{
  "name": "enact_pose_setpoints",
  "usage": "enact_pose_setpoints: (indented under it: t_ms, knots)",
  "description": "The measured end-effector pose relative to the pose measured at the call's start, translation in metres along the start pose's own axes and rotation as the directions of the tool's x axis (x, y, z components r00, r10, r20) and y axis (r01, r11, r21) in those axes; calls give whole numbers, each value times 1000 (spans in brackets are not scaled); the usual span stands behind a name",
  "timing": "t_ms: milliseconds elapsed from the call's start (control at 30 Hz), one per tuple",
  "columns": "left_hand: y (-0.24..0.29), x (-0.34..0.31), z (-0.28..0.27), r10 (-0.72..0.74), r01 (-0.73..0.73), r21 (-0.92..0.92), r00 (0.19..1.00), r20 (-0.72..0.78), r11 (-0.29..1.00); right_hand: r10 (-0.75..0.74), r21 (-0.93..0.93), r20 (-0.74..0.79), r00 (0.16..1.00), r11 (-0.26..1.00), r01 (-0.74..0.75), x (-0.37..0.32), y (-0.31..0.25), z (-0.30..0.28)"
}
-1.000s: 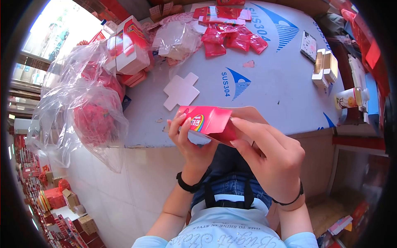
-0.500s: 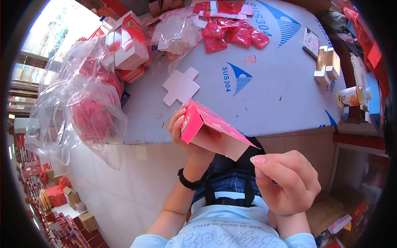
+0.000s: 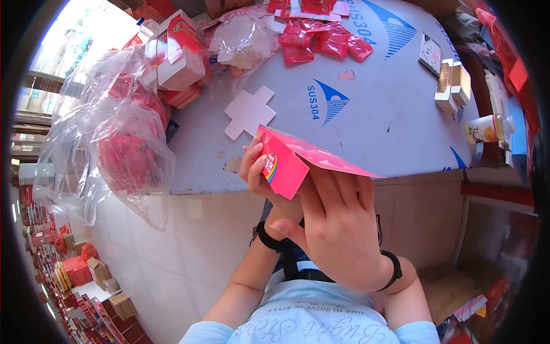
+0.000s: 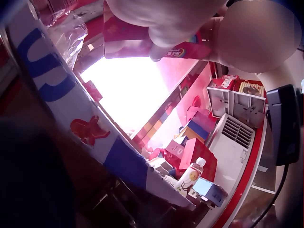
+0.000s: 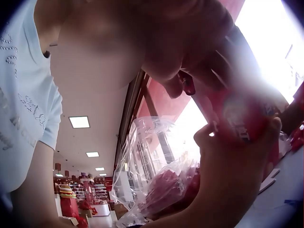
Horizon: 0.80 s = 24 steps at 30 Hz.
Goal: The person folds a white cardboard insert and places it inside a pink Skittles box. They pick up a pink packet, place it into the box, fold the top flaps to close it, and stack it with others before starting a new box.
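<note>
Left hand [image 3: 256, 172] is curled round pink rainbow-logo carton [image 3: 285, 167], right hand [image 3: 342, 232] is tucked, fingers extended, under flap [image 3: 337, 161]; "SUS304" printed on tabletop [image 3: 389, 109].

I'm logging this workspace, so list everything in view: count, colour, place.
Carton: 1, pink, in left hand
Cross-shaped card: 1, white, beyond carton
Plastic bag: 1, clear, pink contents, left
Large box: 1, red-white, beside bag
Packets: several, pinkish-red, far side
Notebook: 1, black-white, far right
Small boxes: 2, white-brown, near notebook
Bottle: 1, pale, right
Table: 1, blue-grey, centre
Background goods: uncountable, mostly red, left
Left hand: 1, gripping carton
Right hand: 1, fingertips hidden at carton
</note>
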<state>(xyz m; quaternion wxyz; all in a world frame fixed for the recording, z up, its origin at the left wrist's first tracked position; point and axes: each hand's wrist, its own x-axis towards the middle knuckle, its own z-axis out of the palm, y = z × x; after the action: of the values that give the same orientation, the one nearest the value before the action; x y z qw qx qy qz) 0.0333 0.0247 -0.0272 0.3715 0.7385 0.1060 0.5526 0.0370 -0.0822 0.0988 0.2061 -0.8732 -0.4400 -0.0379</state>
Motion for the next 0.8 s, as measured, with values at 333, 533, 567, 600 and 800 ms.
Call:
enact_pose_setpoints:
  t_ms: [333,533,567,600,800]
  knots:
    - [-24,3,10,71,-85,-126,991,-114,988,-164,77,-105,981,982,173,-3,3,-12]
    - [-15,17,2,-42,42,25,999,13,999,-42,301,-466,884,932,203,3,42,-33]
    - [-17,15,1,-38,37,39,999,13,999,-1,261,-471,882,955,140,8,56,-32]
    - [-16,17,-1,-32,32,52,999,13,998,42,240,-423,905,968,67,14,71,-31]
    - [-1,16,-10,-77,75,29,994,77,997,231,385,-85,969,905,-182,62,137,-24]
